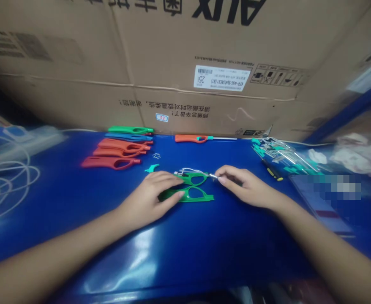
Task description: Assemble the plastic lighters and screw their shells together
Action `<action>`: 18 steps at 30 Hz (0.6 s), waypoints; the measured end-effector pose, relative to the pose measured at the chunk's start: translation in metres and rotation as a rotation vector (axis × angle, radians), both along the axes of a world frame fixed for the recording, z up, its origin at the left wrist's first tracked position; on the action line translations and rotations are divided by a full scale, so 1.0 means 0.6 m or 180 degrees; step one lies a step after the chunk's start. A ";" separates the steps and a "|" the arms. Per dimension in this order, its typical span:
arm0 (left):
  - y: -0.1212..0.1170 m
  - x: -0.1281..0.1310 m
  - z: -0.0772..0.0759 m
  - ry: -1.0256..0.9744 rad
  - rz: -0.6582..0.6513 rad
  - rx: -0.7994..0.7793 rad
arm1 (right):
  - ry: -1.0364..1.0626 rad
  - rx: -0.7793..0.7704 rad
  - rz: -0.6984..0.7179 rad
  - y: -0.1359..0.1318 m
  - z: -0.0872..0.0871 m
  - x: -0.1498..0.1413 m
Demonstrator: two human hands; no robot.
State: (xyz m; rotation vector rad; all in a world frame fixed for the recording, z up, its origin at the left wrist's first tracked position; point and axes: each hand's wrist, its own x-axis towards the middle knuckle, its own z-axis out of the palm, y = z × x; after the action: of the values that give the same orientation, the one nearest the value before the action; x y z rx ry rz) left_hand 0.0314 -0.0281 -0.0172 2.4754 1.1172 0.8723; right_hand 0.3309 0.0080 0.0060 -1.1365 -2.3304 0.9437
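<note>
Pinching a slim silver metal piece (pixel 214 176) narrowly between thumb and forefinger of the right hand (pixel 244 185), at the right end of a far green plastic half-shell with a looped opening (pixel 186 180). Laying the left hand (pixel 154 192), moderately spread, over the left ends of that shell and a matching near green plastic half-shell (pixel 190 199), side by side around the middle of the glossy blue bench (pixel 204 257).

Looking only partway along: apparently done with laying thin white wires (pixel 187 169) along the far shell, but not with fitting every inner part or joining both shells, separate as seen. Leaving loose, just beyond the left hand, a curved turquoise plastic trigger piece (pixel 152 168) and a small scatter of silvery pins or screws (pixel 156 156). Leaving untouched a row of green, blue, orange and red plastic shells (pixel 112 145) toward the back-left corner, and a heap of turquoise pieces with metal rods (pixel 283 157) toward the back-right. Seemingly complete: one orange handle with a metal rod (pixel 187 138), at the back edge.
</note>
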 end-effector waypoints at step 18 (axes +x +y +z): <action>0.006 0.001 -0.008 -0.0783 0.0046 -0.0096 | 0.0023 0.0144 0.0420 -0.007 0.006 -0.004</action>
State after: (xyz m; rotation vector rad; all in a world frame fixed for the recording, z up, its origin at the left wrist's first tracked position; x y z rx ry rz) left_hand 0.0318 -0.0248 -0.0220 2.2631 1.0548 1.1197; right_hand 0.3284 0.0040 0.0098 -0.9700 -2.4327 0.9334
